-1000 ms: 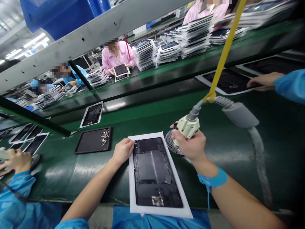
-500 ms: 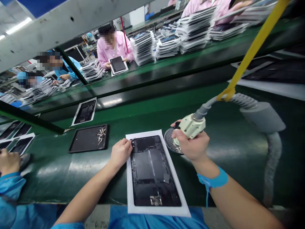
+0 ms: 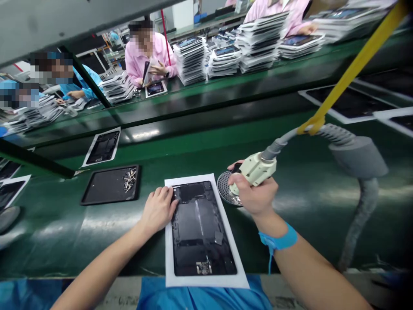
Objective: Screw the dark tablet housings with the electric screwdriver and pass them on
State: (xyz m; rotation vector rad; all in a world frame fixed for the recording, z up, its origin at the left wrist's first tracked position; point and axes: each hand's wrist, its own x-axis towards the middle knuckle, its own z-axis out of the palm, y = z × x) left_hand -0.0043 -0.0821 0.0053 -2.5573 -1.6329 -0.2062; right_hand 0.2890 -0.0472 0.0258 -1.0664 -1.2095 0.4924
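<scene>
An opened black tablet [image 3: 204, 226] lies on a white sheet [image 3: 169, 271] in front of me, its inner parts showing. My left hand [image 3: 158, 209] rests at its upper left edge, fingers stretched out and thumb apart, gripping nothing. In my right hand [image 3: 260, 191] is a cream-coloured electric screwdriver [image 3: 256, 168], fingers wrapped round its body. It is held over a round dish with a perforated surface [image 3: 223, 184], just right of the tablet, where small shiny screws lie. The screwdriver's tip is hidden by my hand.
A black tray [image 3: 106, 187] with small metal pieces lies left; another tablet [image 3: 103, 146] sits behind it. A grey hose [image 3: 361, 224] and yellow strap [image 3: 355, 69] hang at the right. Across the bench, people sit by tall stacks of sheets and tablets [image 3: 258, 45].
My left hand's fingers have spread from a closer curl at the tablet's edge. The screwdriver stays over the dish. My view has shifted slightly; the person opposite has lifted a panel upright.
</scene>
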